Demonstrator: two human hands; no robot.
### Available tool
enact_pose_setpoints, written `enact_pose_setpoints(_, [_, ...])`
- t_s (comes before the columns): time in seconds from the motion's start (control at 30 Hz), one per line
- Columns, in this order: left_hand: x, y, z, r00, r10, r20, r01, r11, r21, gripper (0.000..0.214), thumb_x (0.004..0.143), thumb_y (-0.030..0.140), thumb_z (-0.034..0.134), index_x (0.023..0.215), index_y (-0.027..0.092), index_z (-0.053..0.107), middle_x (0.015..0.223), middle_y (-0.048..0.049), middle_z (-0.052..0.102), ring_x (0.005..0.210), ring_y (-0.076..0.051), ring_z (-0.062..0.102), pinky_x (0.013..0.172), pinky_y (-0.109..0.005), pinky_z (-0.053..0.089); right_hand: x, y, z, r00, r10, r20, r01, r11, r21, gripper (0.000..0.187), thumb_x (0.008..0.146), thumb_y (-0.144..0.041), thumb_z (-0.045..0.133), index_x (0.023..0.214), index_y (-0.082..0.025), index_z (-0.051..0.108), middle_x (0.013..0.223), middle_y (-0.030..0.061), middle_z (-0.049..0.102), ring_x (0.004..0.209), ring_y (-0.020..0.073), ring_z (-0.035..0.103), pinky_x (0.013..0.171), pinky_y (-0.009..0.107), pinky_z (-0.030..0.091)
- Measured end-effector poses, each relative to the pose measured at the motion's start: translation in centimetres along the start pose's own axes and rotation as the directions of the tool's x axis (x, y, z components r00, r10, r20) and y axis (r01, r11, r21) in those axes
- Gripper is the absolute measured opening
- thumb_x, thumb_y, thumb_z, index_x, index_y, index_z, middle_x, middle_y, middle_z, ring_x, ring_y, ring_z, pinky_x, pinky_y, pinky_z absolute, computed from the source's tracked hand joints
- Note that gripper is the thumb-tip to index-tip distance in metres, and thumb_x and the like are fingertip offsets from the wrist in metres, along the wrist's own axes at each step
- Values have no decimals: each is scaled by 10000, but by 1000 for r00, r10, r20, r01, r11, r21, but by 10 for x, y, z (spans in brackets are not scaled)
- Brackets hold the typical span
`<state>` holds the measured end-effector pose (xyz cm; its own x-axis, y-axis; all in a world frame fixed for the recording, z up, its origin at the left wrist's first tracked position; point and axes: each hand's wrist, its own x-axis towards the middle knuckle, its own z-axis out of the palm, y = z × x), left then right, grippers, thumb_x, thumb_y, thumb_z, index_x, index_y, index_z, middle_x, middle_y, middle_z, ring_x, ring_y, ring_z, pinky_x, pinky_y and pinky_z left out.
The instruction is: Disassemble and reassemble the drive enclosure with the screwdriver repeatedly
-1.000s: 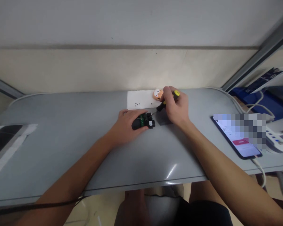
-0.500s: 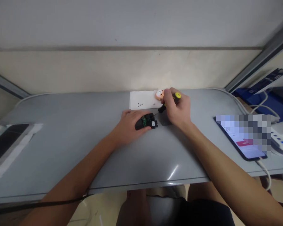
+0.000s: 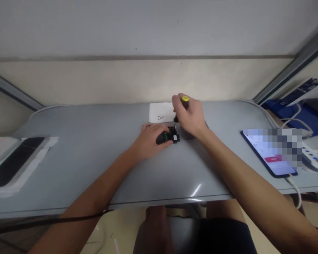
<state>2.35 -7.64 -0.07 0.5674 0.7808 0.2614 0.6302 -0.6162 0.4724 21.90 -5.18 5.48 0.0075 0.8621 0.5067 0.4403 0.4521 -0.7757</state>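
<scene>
Closely: two bare hands, a screwdriver and a small opened device

Seen from the person's own head, looking down, a grey tabletop runs from side to side, with both forearms reaching to its middle.

The left hand lies palm down with its fingers curled around a small black device. The device sits flat near the centre of the tabletop, and a strip of green circuit board shows on top. This grip seems meant to pin the device so that it cannot slide or twist.

The right hand, at 1 o'clock from the device, is closed in a fist around a screwdriver. Only the yellow cap and a bit of black handle show. The tool stands almost upright, tip down onto the device, probably so that pressure goes straight down.

At 12 o'clock from the device, just beyond it, lies a white sheet with a few tiny dark screws on it, likely so they show up and do not roll off.

At 3 o'clock, well apart, a phone lies face up with its screen lit and a cable plugged in. A white power strip sits just past it. At 9 o'clock, near the left edge, a second phone with a dark screen rests on white wrapping.
</scene>
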Motion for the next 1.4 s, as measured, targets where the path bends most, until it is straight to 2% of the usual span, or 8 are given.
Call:
enact_pose_setpoints(0.13, [-1, -1, 0, 1000, 24, -13, -24, 1000, 12, 225, 1010, 455, 676, 1125, 262, 682, 1405, -54, 733, 1337, -288, 647, 1187, -507, 316, 11, -4, 9, 998, 44, 48, -44, 999, 4, 508, 1060, -572, 477, 680, -246, 394, 603, -26, 485, 571, 127, 434, 601, 303, 364])
enact_pose_setpoints(0.33, [-1, -2, -1, 1000, 21, -6, -21, 999, 24, 243, 1013, 466, 663, 1152, 273, 712, 1442, -68, 718, 1363, -304, 635, 1211, -534, 305, 14, 4, 16, 995, 97, -14, -96, 994, 45, 541, 1046, -634, 466, 671, -252, 383, 586, -27, 480, 561, 132, 456, 600, 303, 379])
enact_pose_setpoints(0.47, [0, -2, -2, 1000, 14, -3, -14, 999, 36, 258, 1016, 471, 658, 1185, 283, 712, 1468, -65, 704, 1366, -303, 635, 1220, -537, 293, 10, 6, 11, 996, 90, -5, -90, 994, 62, 543, 1049, -649, 452, 686, -252, 378, 617, -25, 482, 589, 130, 456, 619, 299, 390])
enact_pose_setpoints(0.7, [0, -1, -2, 1000, 27, -8, -27, 999, 35, 244, 1023, 458, 667, 1179, 272, 697, 1497, -60, 688, 1373, -299, 636, 1209, -526, 296, 6, 5, -2, 995, 47, 89, -54, 996, 70, 558, 1029, -719, 444, 729, -248, 438, 659, -28, 492, 636, 131, 453, 656, 303, 394])
enact_pose_setpoints(0.83, [0, -1, -2, 1000, 26, -9, -25, 999, 28, 235, 1025, 451, 678, 1176, 272, 685, 1499, -52, 688, 1392, -295, 623, 1194, -520, 298, 4, 7, -4, 997, 51, 61, -56, 995, 77, 575, 1009, -756, 443, 730, -253, 457, 662, -26, 495, 636, 136, 454, 644, 305, 391])
enact_pose_setpoints(1.03, [0, 0, -2, 1000, 11, 3, -11, 1000, 20, 236, 1017, 455, 684, 1162, 270, 693, 1463, -51, 709, 1374, -293, 629, 1198, -508, 302, 2, 6, -5, 997, 60, 47, -65, 992, 107, 563, 1022, -713, 474, 712, -244, 461, 673, -25, 495, 631, 127, 478, 637, 302, 398])
enact_pose_setpoints(1.2, [0, 1, -2, 1000, 22, -7, -22, 1000, 10, 218, 1009, 408, 705, 1164, 254, 692, 1423, -51, 729, 1354, -283, 641, 1193, -494, 298, 0, 4, -5, 997, 69, 28, -70, 995, 72, 560, 1032, -694, 471, 704, -240, 468, 654, -25, 483, 614, 124, 486, 622, 301, 383])
enact_pose_setpoints(1.4, [-1, 0, -1, 1000, 10, -29, -10, 1000, -6, 248, 985, 396, 736, 1183, 257, 679, 1468, -61, 698, 1375, -295, 622, 1194, -496, 317, -2, 5, -4, 999, 35, 6, -36, 998, 55, 562, 1047, -673, 454, 695, -236, 489, 623, -28, 461, 602, 127, 478, 609, 308, 353])
